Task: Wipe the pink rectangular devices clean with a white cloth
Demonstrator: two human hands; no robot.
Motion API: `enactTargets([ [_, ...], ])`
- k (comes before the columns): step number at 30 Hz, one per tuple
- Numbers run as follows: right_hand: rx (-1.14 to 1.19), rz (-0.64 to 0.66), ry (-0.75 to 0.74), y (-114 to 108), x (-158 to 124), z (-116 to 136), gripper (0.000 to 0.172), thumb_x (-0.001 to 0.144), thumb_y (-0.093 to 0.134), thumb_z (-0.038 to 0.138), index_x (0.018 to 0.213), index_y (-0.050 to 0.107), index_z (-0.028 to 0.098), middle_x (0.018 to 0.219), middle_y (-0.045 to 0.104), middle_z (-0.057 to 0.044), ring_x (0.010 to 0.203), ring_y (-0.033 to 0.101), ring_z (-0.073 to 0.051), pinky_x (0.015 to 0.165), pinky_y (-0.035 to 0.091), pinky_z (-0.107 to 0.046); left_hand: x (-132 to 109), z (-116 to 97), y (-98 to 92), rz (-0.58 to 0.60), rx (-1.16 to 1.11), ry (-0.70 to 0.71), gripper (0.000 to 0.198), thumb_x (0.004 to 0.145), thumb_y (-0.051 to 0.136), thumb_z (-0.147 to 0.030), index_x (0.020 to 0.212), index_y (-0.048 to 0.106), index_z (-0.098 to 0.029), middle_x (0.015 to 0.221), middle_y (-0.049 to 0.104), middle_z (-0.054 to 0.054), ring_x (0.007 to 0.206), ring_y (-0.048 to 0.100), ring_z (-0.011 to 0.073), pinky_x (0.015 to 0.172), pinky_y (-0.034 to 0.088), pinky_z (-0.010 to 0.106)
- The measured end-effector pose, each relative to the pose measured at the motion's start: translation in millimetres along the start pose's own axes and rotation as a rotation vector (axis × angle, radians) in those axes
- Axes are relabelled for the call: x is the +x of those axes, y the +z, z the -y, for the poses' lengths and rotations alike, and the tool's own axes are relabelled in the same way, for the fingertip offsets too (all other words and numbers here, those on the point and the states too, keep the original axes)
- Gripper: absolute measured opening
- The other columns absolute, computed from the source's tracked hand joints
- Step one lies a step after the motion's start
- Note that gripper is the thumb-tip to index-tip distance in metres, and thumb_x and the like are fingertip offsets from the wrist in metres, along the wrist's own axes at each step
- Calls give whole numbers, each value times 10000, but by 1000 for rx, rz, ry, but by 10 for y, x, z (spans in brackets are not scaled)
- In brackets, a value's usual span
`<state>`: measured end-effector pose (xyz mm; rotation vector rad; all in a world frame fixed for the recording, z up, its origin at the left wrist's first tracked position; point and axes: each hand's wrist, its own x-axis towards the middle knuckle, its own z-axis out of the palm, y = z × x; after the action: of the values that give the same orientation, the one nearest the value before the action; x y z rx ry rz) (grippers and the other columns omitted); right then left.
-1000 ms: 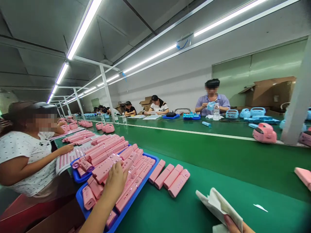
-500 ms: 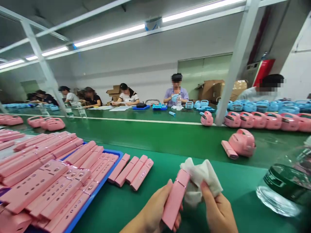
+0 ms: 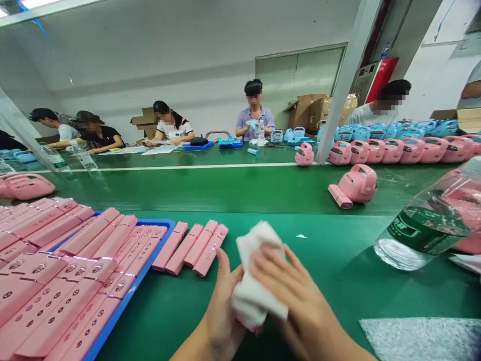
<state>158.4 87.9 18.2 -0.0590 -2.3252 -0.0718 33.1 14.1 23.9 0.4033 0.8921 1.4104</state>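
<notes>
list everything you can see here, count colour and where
white cloth: one, white, between both hands, wrapped over a pink piece that barely shows
pink bars: four, pink, side by side on the green belt right of the tray
blue tray: one, blue, lower left, heaped with many pink bars
pink handled units: many, pink, on the belt centre right and in a row far right
blue handled units: many, light blue, far side at right
water bottle: one, clear with green label, near right
people: several, seated along the far side
left hand: under the cloth
right hand: pressing on the cloth
</notes>
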Motion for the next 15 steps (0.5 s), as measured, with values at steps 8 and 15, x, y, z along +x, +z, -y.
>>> enactTargets([
  [8, 90, 29, -193, -17, -1, 68, 289, 897, 434, 166, 1135, 589, 110, 1197, 631, -37, 1222, 473, -192, 1152, -44, -442, -84, -7, 39, 1, -257, -7, 649, 663, 492, -775, 745, 600, -141, 551, 551, -7, 453, 528, 66, 367, 364, 126],
  [15, 519, -406, 1004, -31, -122, -240, 389, 955, 333, 368, 976, 639, 130, 544, 579, 13, 479, 566, -127, 428, 475, -193, -78, 6, 127, 25, 100, -48, 477, 848, 441, -555, 661, 555, -132, 406, 457, -22, 293, 367, 46, 317, 310, 140],
])
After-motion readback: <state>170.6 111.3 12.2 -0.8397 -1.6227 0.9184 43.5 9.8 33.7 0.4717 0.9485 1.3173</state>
